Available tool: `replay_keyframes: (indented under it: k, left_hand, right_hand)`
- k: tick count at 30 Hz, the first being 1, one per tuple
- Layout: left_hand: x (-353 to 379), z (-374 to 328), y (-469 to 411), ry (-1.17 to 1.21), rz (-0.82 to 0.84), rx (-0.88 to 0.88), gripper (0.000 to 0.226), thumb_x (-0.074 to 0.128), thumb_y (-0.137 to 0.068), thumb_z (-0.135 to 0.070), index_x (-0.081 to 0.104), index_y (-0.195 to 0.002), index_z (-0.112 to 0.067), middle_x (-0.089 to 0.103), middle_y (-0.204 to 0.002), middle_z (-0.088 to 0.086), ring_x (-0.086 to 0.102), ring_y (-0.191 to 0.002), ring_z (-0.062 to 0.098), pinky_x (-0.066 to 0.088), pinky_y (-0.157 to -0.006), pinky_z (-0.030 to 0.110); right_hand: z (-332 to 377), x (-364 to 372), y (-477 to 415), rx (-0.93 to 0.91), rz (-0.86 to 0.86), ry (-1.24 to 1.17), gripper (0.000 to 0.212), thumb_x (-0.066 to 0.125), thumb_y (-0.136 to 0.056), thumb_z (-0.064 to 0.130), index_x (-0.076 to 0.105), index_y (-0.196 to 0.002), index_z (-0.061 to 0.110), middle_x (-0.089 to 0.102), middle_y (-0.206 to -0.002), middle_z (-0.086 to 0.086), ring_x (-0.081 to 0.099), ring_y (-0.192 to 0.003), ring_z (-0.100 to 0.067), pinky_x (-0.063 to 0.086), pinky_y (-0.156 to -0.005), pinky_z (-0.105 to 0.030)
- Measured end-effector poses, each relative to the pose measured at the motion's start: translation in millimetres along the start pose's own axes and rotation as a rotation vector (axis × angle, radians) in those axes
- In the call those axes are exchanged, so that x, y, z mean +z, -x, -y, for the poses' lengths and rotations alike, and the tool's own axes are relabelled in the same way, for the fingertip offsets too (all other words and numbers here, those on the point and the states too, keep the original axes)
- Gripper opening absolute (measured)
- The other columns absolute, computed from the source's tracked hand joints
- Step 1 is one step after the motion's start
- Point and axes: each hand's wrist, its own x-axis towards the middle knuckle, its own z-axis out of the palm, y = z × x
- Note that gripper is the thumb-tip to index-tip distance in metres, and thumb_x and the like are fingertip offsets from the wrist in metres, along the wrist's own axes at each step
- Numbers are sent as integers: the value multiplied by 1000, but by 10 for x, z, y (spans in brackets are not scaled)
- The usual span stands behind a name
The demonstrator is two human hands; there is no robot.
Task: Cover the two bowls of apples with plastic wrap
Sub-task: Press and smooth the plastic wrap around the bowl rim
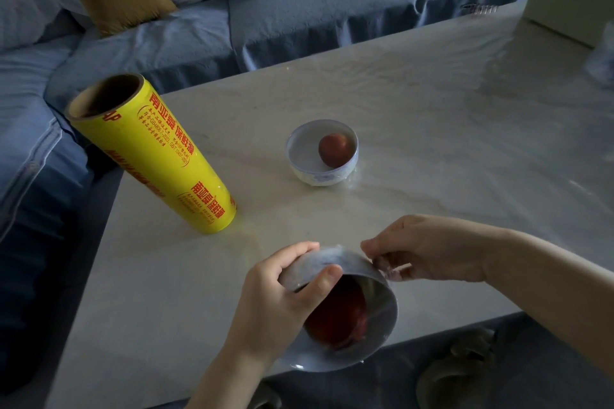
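Left grip (275, 305) around tilted bowl (332, 364), apple (339, 319) dim behind wrap (378, 305)

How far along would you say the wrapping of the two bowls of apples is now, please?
Done: the far bowl sits on the table with film over its apple and gathered at its base. In hand: the left hand grips the tilted near bowl, which appears filmed over, while the right hand pinches the wrap at its side. Left: tuck that edge and set it down.
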Motion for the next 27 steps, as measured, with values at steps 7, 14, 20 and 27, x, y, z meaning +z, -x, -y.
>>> replay_keyframes:
  k: [7, 14, 20, 27]
  left_hand:
    - [65, 28, -1, 95, -17, -57, 45, 58, -50, -66, 67, -83, -36, 69, -88, -25, 61, -91, -11, 42, -72, 1]
    - [105, 26, -4, 222, -102, -41, 37, 58, -53, -58, 67, -80, -35, 68, -83, -35, 62, -86, -14, 42, -71, 1]
    - [130, 53, 4, 273, -141, -41, 30, 57, -54, -55, 69, -75, -37, 70, -83, -29, 64, -85, -10, 44, -71, 3]
    - [91, 32, 24, 318, -85, -11, 33, 58, -58, -53, 72, -80, -31, 73, -87, -20, 66, -87, -4, 45, -72, 5]
  right_hand:
    - [-71, 106, -86, -156, -287, 5, 21, 60, -85, 13, 61, -64, 13, 60, -55, 3, 50, -56, -7, 39, -62, -21]
    - [-177, 290, -209, -342, -618, 152, 21, 59, -86, 20, 59, -66, 14, 47, -48, 8, 39, -48, -6, 33, -54, -24]
    - [-89, 243, -189, -277, -515, 190, 16, 61, -85, 21, 65, -72, 13, 58, -63, 4, 50, -61, -10, 42, -64, -25]
    - [-249, 114, -233, -250, -406, 148, 13, 63, -81, 9, 61, -72, 17, 56, -60, 5, 49, -50, -8, 41, -48, -17]
